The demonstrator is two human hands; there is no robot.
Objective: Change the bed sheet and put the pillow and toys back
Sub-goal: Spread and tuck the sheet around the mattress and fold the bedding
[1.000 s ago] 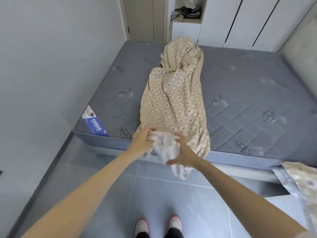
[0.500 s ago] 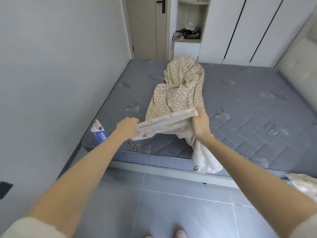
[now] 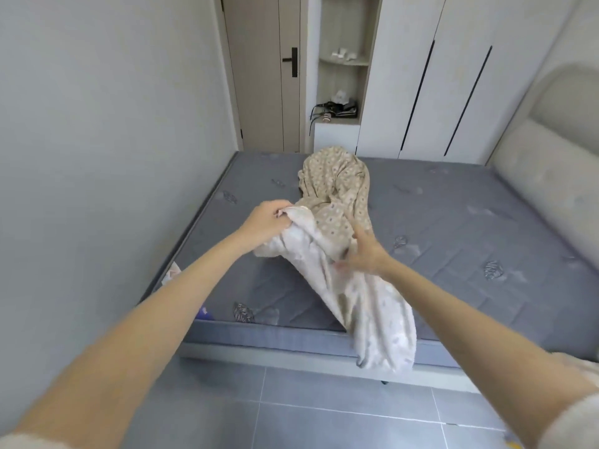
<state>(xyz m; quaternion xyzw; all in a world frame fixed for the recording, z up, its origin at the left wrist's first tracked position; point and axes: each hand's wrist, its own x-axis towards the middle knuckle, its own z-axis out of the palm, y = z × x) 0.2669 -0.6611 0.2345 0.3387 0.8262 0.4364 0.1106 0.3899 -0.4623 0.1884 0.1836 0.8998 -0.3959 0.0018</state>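
The left hand (image 3: 267,220) has its grip closed on a bunched edge of the bed sheet (image 3: 337,202), fingers curled over the pale underside of the cloth above the near left part of the mattress (image 3: 453,241). To the left of the mattress a plain grey wall (image 3: 97,140) runs along its side. The sheet is beige with a small diamond print; it lies as a crumpled ridge from the far edge of the mattress toward the near edge, roughly along the mattress's middle. Its pale reverse side is turned out near the hands and hangs down over the mattress's near edge toward the tiled floor (image 3: 324,416). Just right of the lifted fold, the right hand (image 3: 364,251) rests against the sheet with fingers spread; its grip is loose and open, the fingertips touching the cloth rather than clamping it. The mattress is bare, grey-blue and quilted with leaf motifs. Beyond its far edge stand a door (image 3: 259,76), an open shelf niche (image 3: 340,92) and white wardrobe doors (image 3: 453,76). A padded headboard (image 3: 557,157) rises on the mattress's right side.
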